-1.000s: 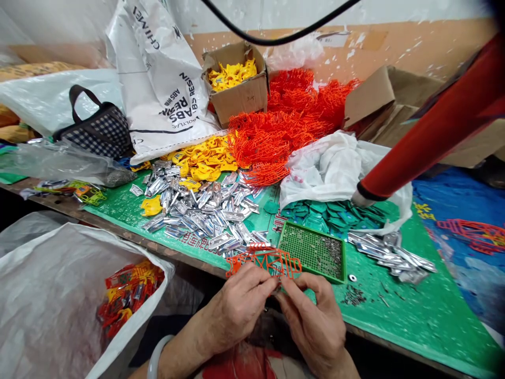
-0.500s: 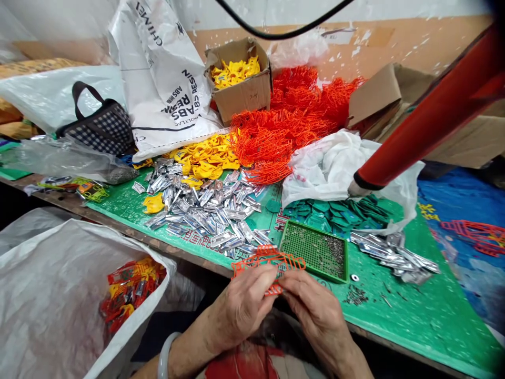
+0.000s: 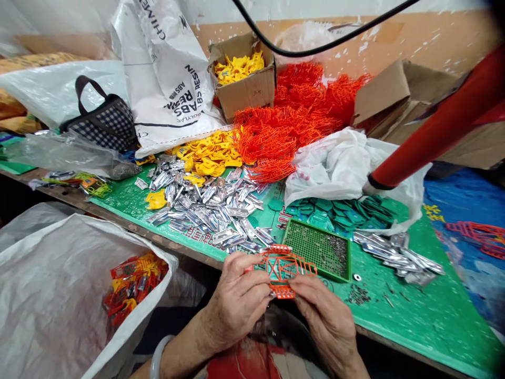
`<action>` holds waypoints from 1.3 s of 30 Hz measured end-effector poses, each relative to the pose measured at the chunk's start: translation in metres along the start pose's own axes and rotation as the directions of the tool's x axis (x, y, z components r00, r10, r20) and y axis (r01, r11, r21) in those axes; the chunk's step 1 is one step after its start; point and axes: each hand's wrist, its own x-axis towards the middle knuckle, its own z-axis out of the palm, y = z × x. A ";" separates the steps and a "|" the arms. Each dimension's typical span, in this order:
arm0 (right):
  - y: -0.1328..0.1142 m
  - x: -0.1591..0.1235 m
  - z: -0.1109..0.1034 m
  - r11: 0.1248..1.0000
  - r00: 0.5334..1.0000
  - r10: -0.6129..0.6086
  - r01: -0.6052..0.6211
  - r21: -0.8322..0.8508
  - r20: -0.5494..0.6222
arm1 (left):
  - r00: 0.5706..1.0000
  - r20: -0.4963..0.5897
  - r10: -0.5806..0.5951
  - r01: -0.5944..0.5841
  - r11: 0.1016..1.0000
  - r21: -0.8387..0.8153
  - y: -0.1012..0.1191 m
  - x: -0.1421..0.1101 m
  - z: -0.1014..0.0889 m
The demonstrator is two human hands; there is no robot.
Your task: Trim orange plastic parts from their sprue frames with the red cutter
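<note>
My left hand [image 3: 236, 305] and my right hand [image 3: 323, 318] both pinch one orange plastic lattice frame [image 3: 284, 267] just in front of the table's near edge. The frame is tilted upright between my fingertips. Right behind it lies a small green mesh tray [image 3: 311, 245] with tiny dark screws in its right part. A heap of silver metal clips [image 3: 209, 210] spreads to the left of the tray. A pale bangle sits on my left wrist.
Orange frames [image 3: 292, 121] are piled at the back, yellow parts [image 3: 207, 155] beside them and in a cardboard box [image 3: 246, 87]. Teal pieces [image 3: 339, 213] spill from a white bag. Another person's red sleeve [image 3: 434, 134] reaches in from the right. A large white sack [image 3: 59, 295] with finished pieces stands lower left.
The orange frame has been turned from lying flat and wide to standing more upright between my fingers. The red sleeve shifted slightly right.
</note>
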 end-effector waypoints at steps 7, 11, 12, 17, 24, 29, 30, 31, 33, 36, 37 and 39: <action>-0.001 -0.001 0.000 0.999 0.999 -0.026 0.027 -0.039 0.022 | 0.999 0.035 -0.020 0.021 0.999 -0.040 0.001 -0.002 0.001; -0.001 -0.003 0.001 0.993 0.998 -0.050 0.053 -0.105 0.028 | 0.996 0.085 -0.018 0.023 0.999 -0.049 0.003 -0.002 0.000; -0.001 -0.004 0.001 0.992 0.998 -0.049 0.053 -0.114 0.034 | 0.993 0.113 -0.022 0.028 0.999 -0.045 0.003 -0.001 -0.001; 0.001 -0.006 0.001 0.986 0.995 -0.073 0.084 -0.145 0.075 | 0.974 0.212 -0.077 0.095 0.993 -0.077 0.001 -0.004 0.001; -0.003 -0.001 0.002 0.993 0.986 -0.058 0.072 -0.089 0.156 | 0.940 0.327 -0.092 0.129 0.987 -0.093 -0.001 -0.002 -0.003; -0.008 0.006 -0.002 1.000 0.982 -0.002 0.002 0.000 0.191 | 0.895 0.440 -0.078 0.160 0.976 -0.151 -0.006 0.004 -0.003; -0.008 0.008 -0.003 1.000 0.981 0.008 -0.008 0.001 0.196 | 0.877 0.475 -0.078 0.174 0.971 -0.163 -0.007 0.006 -0.003; -0.008 0.009 -0.004 1.000 0.979 0.015 -0.016 0.002 0.204 | 0.853 0.516 -0.076 0.187 0.968 -0.167 -0.007 0.007 -0.002; -0.006 0.010 -0.005 0.999 0.975 0.030 -0.035 0.017 0.220 | 0.799 0.598 -0.072 0.198 0.969 -0.148 -0.007 0.012 -0.002; -0.003 0.009 -0.005 0.995 0.972 0.071 -0.086 0.057 0.224 | 0.720 0.690 -0.069 0.189 0.977 -0.100 -0.008 0.018 -0.002; -0.002 0.009 -0.004 0.992 0.971 0.096 -0.113 0.062 0.220 | 0.693 0.717 -0.075 0.193 0.978 -0.085 -0.008 0.020 -0.002; -0.001 0.007 -0.003 0.985 0.967 0.149 -0.164 0.054 0.205 | 0.644 0.761 -0.078 0.207 0.975 -0.075 -0.009 0.025 -0.002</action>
